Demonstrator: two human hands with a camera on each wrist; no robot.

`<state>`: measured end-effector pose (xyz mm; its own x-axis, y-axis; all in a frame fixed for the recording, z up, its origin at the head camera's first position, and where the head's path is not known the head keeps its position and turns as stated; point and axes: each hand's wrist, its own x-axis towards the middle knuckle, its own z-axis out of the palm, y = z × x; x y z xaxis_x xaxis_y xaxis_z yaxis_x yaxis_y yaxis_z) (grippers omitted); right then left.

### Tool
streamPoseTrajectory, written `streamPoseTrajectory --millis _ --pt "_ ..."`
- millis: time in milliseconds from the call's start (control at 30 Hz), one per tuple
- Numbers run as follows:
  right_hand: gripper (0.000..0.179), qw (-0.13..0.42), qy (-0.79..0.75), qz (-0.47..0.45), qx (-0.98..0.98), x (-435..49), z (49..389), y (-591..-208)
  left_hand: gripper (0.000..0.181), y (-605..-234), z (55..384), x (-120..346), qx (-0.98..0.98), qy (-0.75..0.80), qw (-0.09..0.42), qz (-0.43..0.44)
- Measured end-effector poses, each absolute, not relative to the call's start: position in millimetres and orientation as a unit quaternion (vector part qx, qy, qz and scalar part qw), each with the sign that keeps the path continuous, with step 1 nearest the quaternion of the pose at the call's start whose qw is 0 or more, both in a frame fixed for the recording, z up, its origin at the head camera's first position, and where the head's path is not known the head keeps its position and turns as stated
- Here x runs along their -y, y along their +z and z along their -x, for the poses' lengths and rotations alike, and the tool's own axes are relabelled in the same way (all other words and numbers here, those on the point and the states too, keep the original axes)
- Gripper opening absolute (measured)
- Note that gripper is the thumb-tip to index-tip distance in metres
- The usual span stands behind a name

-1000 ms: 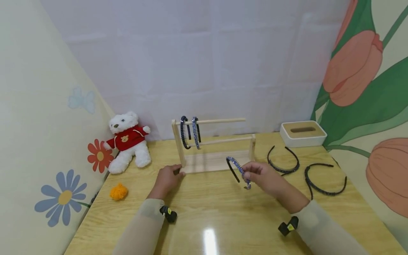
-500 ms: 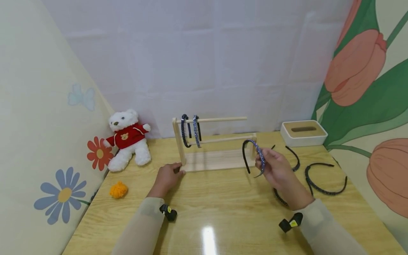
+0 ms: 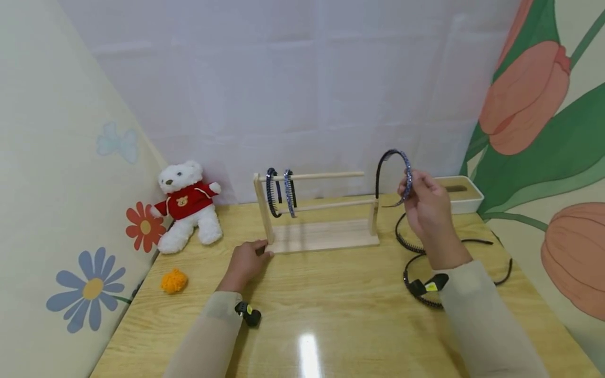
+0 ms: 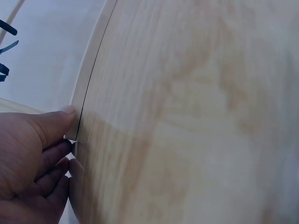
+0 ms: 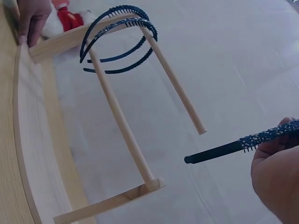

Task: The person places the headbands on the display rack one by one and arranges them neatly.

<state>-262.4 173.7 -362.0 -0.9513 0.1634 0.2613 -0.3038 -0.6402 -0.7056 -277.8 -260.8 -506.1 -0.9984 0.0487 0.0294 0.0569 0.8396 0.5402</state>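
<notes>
My right hand (image 3: 429, 207) pinches a blue glittery headband (image 3: 408, 167) with comb teeth, held upright just off the right end of the wooden rack (image 3: 326, 239). In the right wrist view, one black tip of that headband (image 5: 215, 153) points toward the free end of the rack's upper rod (image 5: 180, 95). My left hand (image 3: 244, 265) grips the front left corner of the rack's base, thumb on one side and fingers on the other. Two headbands hang at the rods' left end, a dark one (image 3: 271, 194) and a blue glittery one (image 3: 289, 195).
Two dark headbands (image 3: 407, 241) lie on the table at the right, partly behind my right hand and wrist. A white box with a slotted wooden lid (image 3: 468, 206) stands behind. At the left are a white teddy bear (image 3: 189, 205) in red and an orange yarn ball (image 3: 174, 281).
My right hand has raised the blue headband up and to the right, from in front of the rack to beside its rod ends. The left hand stays at the base corner.
</notes>
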Motion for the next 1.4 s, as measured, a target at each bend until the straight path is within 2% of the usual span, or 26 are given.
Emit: streamPoseTrajectory --millis 267,500,767,967,1167,1400 --pt "0.019 0.115 0.905 -0.052 0.406 -159.6 292.2 -366.6 0.047 -506.5 276.6 261.5 0.96 -0.279 0.005 0.022" --pt "0.033 0.11 0.89 -0.05 0.439 -148.7 299.4 -377.1 0.047 -504.6 276.7 260.4 0.959 -0.283 0.007 0.025" --pt "0.038 0.097 0.874 -0.037 0.475 -134.3 307.0 -398.5 0.047 -505.5 277.7 261.3 0.959 -0.283 0.01 0.027" --pt "0.031 0.091 0.859 -0.053 0.5 -112.5 307.0 -404.3 0.047 -506.5 276.5 261.8 0.959 -0.283 0.008 0.028" --pt "0.02 0.059 0.857 -0.067 0.508 -80.4 305.9 -402.5 0.048 -506.0 276.1 261.1 0.956 -0.291 0.006 0.03" --pt "0.017 0.041 0.863 -0.067 0.5 -40.7 305.8 -402.7 0.048 -506.2 277.0 261.5 0.954 -0.298 0.004 0.027"
